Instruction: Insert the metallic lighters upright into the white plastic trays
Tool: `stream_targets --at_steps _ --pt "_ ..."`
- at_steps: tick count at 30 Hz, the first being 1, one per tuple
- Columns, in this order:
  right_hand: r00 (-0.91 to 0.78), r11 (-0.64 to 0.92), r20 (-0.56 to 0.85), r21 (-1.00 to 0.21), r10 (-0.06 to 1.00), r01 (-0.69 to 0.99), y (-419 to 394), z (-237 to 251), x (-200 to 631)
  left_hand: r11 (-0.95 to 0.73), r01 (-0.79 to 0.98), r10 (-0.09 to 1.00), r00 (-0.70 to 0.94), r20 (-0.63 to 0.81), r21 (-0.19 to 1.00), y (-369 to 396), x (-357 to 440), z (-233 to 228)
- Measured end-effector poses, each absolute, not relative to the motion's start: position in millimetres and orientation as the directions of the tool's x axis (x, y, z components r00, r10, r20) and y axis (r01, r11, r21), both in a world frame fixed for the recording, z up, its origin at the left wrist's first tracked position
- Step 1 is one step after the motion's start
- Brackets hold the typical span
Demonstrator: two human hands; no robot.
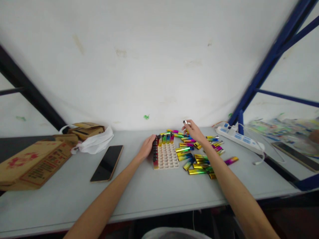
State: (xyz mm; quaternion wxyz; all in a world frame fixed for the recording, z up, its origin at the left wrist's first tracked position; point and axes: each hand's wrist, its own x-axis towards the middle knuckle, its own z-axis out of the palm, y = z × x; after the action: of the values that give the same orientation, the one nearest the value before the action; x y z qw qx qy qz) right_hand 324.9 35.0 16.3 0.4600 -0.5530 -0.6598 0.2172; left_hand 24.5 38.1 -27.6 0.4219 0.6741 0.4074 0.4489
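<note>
I am looking at a lighter (pixel 185 122) with a silver metal top; its body is hidden behind the fingers, so I cannot tell its colour. My right hand (pixel 193 131) is pinching it between thumb and fingertips, lifted just above the table (pixel 139 189), over the far end of the pile (pixel 199 154) of shiny rainbow and gold lighters lying loose there. My left hand (pixel 147 148) is resting against the left edge of the tray (pixel 167 156), fingers curled narrow around its corner and touching it. The tray is a pale grid of round holes, and a few lighters are standing upright along its left side and far row. The held lighter is hanging just right of and beyond that tray.
</note>
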Motion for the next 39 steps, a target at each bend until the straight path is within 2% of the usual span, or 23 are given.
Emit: stream_targets --at_steps 2,4,7,10,13,16,21,39 --pt "0.017 0.301 0.312 -0.928 0.950 0.220 17.0 19.8 307.6 -0.305 0.167 0.932 0.256 0.257 0.938 38.3 24.7 -28.2" --pt "0.004 0.241 0.241 -0.970 0.970 0.005 0.2 23.8 289.3 -0.298 0.172 0.935 0.249 0.251 0.939 38.3 24.7 -28.7" --pt "-0.001 0.203 0.204 -0.976 0.979 -0.076 -16.8 28.3 267.5 -0.305 0.178 0.933 0.251 0.257 0.935 38.0 24.4 -29.1" --pt "0.057 0.260 0.260 -0.966 0.964 0.010 -22.9 27.9 255.0 -0.299 0.188 0.935 0.252 0.249 0.936 37.3 24.2 -28.5" --pt "0.129 0.326 0.359 -0.919 0.924 0.220 -23.7 23.9 247.7 -0.307 0.194 0.931 0.266 0.251 0.932 36.3 24.6 -26.2" --pt "0.171 0.315 0.393 -0.879 0.904 0.358 -24.1 20.3 241.2 -0.323 0.192 0.924 0.278 0.264 0.927 35.2 25.4 -23.4" --pt "0.200 0.274 0.388 -0.859 0.900 0.432 -24.3 16.9 232.8 -0.327 0.189 0.922 0.279 0.269 0.926 34.4 25.2 -22.3" --pt "0.100 0.357 0.466 -0.784 0.879 0.508 -23.9 5.4 223.1 -0.313 0.197 0.929 0.268 0.256 0.929 32.4 25.8 -20.0"
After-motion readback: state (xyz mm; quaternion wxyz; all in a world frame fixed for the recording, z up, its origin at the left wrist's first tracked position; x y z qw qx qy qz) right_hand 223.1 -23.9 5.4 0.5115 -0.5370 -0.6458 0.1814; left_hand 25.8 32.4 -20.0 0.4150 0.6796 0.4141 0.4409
